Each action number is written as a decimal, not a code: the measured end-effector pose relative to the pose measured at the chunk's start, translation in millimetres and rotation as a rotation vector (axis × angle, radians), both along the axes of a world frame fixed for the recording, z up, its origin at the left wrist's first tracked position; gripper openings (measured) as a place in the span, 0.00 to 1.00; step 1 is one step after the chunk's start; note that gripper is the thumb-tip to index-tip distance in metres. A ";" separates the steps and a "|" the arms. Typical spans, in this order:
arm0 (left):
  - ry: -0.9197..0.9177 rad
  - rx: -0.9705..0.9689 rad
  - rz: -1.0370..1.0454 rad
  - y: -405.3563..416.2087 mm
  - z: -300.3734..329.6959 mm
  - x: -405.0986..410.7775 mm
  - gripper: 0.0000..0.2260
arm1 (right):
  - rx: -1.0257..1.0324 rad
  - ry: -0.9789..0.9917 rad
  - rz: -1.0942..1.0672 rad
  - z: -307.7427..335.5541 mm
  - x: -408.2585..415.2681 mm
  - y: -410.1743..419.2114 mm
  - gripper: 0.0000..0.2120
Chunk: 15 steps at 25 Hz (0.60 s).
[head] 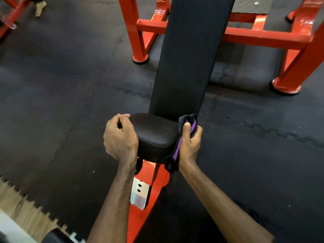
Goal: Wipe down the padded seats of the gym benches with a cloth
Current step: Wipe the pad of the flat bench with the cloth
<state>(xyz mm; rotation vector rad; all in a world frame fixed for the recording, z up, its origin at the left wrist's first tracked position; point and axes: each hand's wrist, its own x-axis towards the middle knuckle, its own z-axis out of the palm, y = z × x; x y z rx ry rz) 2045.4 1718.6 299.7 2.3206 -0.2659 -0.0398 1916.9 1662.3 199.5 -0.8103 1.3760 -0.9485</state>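
Behind the seat pad point(155, 135), a backrest point(189, 55) and red frame point(263, 36).

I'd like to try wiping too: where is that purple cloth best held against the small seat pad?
Grip the cloth mid-length from the pad's right side, as the right hand does: it lies flat along the seat pad's rounded side, so a thumb over the top pins it. Its loose ends likely slip.

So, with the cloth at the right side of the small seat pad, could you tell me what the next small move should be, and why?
Probably sweep the cloth leftward over the seat pad. The right hand grips it against the pad's right side, the pad's top is uncovered, and the left hand sits against the left edge.
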 end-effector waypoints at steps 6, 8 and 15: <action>0.008 -0.019 0.000 -0.2 0.3 -0.3 0.15 | 0.243 -0.013 0.087 -42.9 -2.6 -48.5 0.15; 0.019 -0.018 0.011 -1.5 1.4 0.5 0.14 | 0.403 -0.142 0.219 -46.3 -4.8 -61.9 0.15; 0.029 -0.026 0.061 -4.8 -0.3 1.9 0.13 | 0.297 0.090 0.976 -24.0 42.1 -135.5 0.09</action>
